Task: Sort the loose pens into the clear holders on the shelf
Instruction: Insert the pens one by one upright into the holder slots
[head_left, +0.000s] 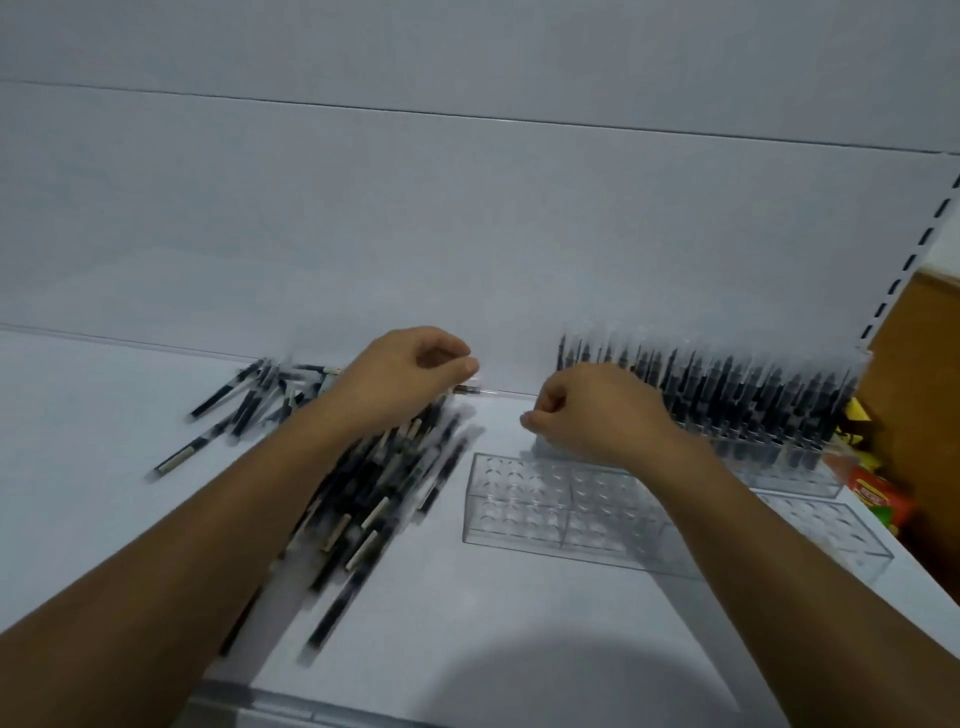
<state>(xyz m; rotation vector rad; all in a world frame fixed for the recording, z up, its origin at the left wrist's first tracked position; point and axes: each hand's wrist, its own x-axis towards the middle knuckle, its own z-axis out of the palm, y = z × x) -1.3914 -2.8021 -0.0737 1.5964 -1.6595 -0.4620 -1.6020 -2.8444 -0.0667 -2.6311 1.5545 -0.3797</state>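
We count three clear holders on the white shelf. The full holder stands at the back right, against the back panel, and it is packed with upright pens, dark barrels under clear caps, too many and too blurred for us to count. In front of it, nearer the middle, lies the empty holder, a clear box with a top plate of round holes and a wall dividing it into two halves; we see no pen in it. The third holder sits just to its right, partly behind the right forearm, and its visible holes are bare too. The loose pens lie flat in one long heap on the left of the shelf, running under the left forearm, with a smaller scatter behind it near the panel; motion blur keeps us from a number. We see two hands. The left hand hovers over the far end of the heap with fingers curled in and thumb against them; we cannot tell whether it holds a pen. The right hand hangs above the empty holder's far edge, thumb and forefinger pressed together, and we cannot tell if anything is between them. Coloured packets lie at the right edge, below a slotted upright.
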